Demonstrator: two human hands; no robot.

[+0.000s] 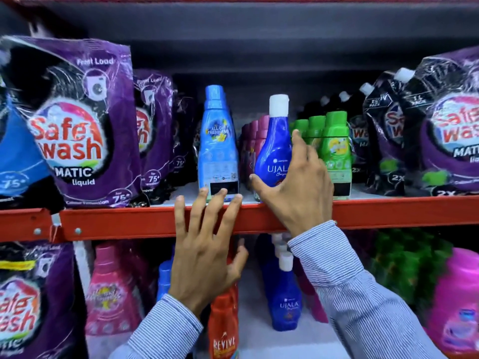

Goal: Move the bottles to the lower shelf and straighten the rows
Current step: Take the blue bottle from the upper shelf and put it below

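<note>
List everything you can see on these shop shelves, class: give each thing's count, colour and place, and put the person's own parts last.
Light blue bottle: one, upper shelf, centre.
Dark blue bottle: one, white cap, upper shelf, under the right hand.
Green bottles: a row, upper shelf.
Purple pouches: several, upper shelf left; more at right.
Dark blue bottles: a row, lower shelf.
Red bottle: one, lower shelf.
Pink bottle: one, lower shelf left.
Shelf rail: one, red.
Left hand: open, fingertips at the rail.
Right hand: around the dark blue bottle.

1. One light blue bottle (217, 141), upper shelf.
2. Three green bottles (334, 141) in a row.
3. Two hands.
4. One red bottle (224, 325), lower shelf.
5. One pink jug (458, 301).
</note>
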